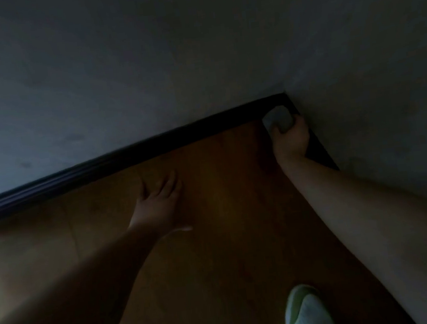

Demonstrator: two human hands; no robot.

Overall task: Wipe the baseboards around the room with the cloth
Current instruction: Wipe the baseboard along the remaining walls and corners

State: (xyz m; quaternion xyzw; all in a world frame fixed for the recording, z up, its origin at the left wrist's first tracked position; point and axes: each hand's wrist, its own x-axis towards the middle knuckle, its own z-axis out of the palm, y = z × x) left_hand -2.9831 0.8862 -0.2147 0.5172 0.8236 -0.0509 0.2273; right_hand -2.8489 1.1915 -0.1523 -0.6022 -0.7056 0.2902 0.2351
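With the right hand (290,137) gripping the cloth (278,120) against the dark baseboard (132,157) at the wall corner and the left hand (159,202) hovering spread over the floor (227,226), the bunched cloth is likely skipping the corner's crease.

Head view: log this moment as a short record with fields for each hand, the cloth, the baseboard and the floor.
right hand: grips the cloth
cloth: pale, bunched, in the corner where the two baseboard runs meet
left hand: fingers spread, over the floor, holding nothing
baseboard: dark, along both walls
floor: brown wood
shoe: green and white, bottom edge
lighting: dim
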